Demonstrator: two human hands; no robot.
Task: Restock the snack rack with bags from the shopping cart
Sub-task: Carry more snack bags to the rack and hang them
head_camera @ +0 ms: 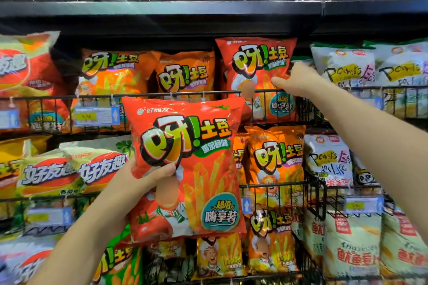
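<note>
My left hand (141,183) grips a red bag of potato sticks (196,150) by its left edge, thumb across the front, and holds it upright in front of the snack rack (185,94). My right hand (298,81) reaches up to the top tier and holds the right edge of a second red bag (254,65) of the same kind, thumb on its front. That bag stands upright behind the black wire rail. The shopping cart is out of view.
Orange bags (185,74) of the same brand fill the top tier to the left. White bags (342,69) stand at the right, yellow-green ones (69,169) at the left. Lower tiers hold orange (275,157) and other bags. Price tags (97,116) hang on the rails.
</note>
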